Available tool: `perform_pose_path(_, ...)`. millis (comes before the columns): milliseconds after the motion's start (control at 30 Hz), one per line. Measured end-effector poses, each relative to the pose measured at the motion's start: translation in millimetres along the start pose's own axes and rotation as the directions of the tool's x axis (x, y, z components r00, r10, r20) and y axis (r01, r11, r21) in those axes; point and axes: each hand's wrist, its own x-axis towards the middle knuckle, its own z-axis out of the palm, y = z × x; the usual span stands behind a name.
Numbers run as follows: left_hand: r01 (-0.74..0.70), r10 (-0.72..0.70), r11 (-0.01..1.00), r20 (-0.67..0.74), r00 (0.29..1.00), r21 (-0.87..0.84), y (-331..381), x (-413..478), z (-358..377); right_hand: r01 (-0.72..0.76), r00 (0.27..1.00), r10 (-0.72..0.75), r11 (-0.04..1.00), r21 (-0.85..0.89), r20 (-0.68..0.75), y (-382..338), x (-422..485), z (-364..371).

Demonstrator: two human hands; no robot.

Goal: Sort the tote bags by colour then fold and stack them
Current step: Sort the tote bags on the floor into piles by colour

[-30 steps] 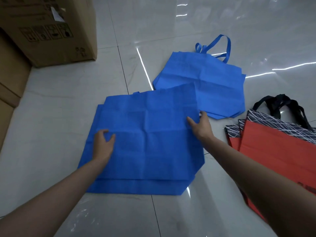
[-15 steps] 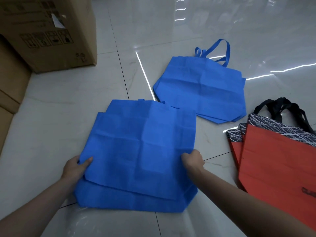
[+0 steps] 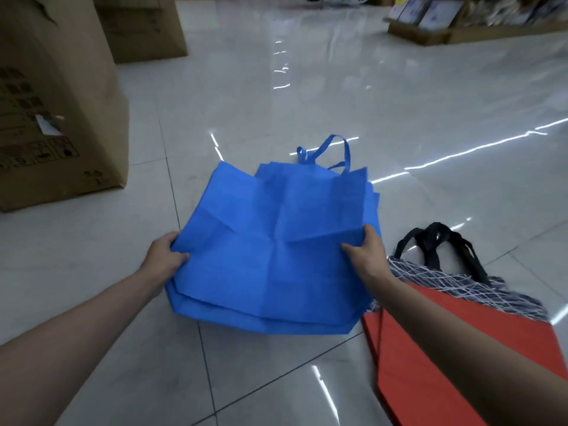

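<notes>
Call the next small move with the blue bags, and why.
Probably lower the held blue bags onto the blue bag with handles behind and let go: the left hand and right hand grip their side edges, and they overlap it.

A tall cardboard box (image 3: 61, 96) stands on the glossy pale tiled floor (image 3: 307, 96) at the left. It has black handling symbols (image 3: 40, 153) printed low on its side and a torn white label (image 3: 46, 126) above them. A second cardboard box (image 3: 144, 26) stands just behind it. At the far right a low wooden display stand (image 3: 427, 33) holds blurred goods. Bright streaks of reflected light (image 3: 461, 153) cross the tiles.
</notes>
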Motion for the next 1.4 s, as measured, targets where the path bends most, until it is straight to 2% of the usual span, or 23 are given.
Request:
perform_pose_path(67,-0.038,0.037,0.998,0.017,0.999,0.057,26.8,14.5,21.7,0.019,1.000,-0.019,0.999,-0.047,-0.010,3.0,18.0,-18.1)
perform_pose_path(167,-0.091,0.091,0.992,0.006,0.996,0.088,58.4,34.3,52.4,0.029,0.997,-0.031,0.999,-0.026,-0.071,1.9,45.5,-37.9)
perform_pose_path(333,-0.100,0.100,0.995,-0.014,0.995,-0.007,81.7,87.0,89.7,0.003,0.984,0.000,1.000,0.013,-0.178,-9.5,109.5,-47.1)
perform_pose_path(367,-0.078,0.078,0.997,0.007,0.997,-0.008,79.5,101.2,97.0,-0.027,0.980,0.021,0.999,-0.027,-0.197,-5.6,123.8,-45.5)
perform_pose_path(467,0.044,-0.045,0.999,0.071,0.996,0.026,56.2,138.9,118.4,-0.107,0.969,0.033,0.950,-0.292,-0.245,20.9,156.0,-34.1)
perform_pose_path(533,0.092,-0.095,0.991,0.020,0.995,0.101,37.7,154.6,128.1,-0.111,0.984,0.050,0.920,-0.376,-0.169,46.7,168.0,-20.8)
perform_pose_path(600,0.128,-0.126,0.985,-0.028,0.992,0.117,20.7,163.1,135.5,-0.134,0.990,0.137,0.901,-0.412,-0.023,76.0,175.4,-6.4)
perform_pose_path(667,0.168,-0.169,0.980,0.001,0.986,0.102,3.9,168.4,144.2,-0.190,0.971,0.233,0.889,-0.417,0.053,102.3,177.0,6.1)
perform_pose_path(733,0.221,-0.225,0.968,0.023,0.974,0.114,-10.3,173.0,152.4,-0.220,0.959,0.282,0.820,-0.528,0.039,122.4,175.4,16.7)
perform_pose_path(800,0.262,-0.262,0.946,-0.026,0.965,0.193,-19.7,179.7,157.3,-0.227,0.954,0.301,0.707,-0.670,-0.006,135.4,172.5,23.5)
perform_pose_path(867,0.293,-0.283,0.932,-0.079,0.956,0.211,-25.3,187.4,157.0,-0.222,0.954,0.298,0.665,-0.713,-0.020,138.4,172.2,25.0)
perform_pose_path(1000,0.305,-0.309,0.951,0.090,0.947,0.051,-34.9,197.6,150.4,-0.141,0.968,0.249,0.630,-0.764,0.026,130.0,174.5,20.5)
perform_pose_path(1100,0.292,-0.310,0.946,0.132,0.942,0.140,-40.5,193.5,142.2,-0.060,0.979,0.190,0.620,-0.782,0.076,130.3,164.2,25.6)
perform_pose_path(1267,0.210,-0.245,0.922,0.070,0.967,0.324,-47.5,173.1,118.1,-0.021,0.979,0.169,0.655,-0.755,0.119,129.9,136.0,34.9)
perform_pose_path(1333,0.224,-0.258,0.934,0.090,0.962,0.279,-52.3,156.9,105.4,0.000,0.980,0.149,0.654,-0.756,0.129,128.4,118.6,43.3)
perform_pose_path(1400,0.339,-0.358,0.931,0.161,0.920,0.135,-58.8,136.6,89.4,0.018,0.979,0.142,0.658,-0.753,0.147,128.1,98.0,51.6)
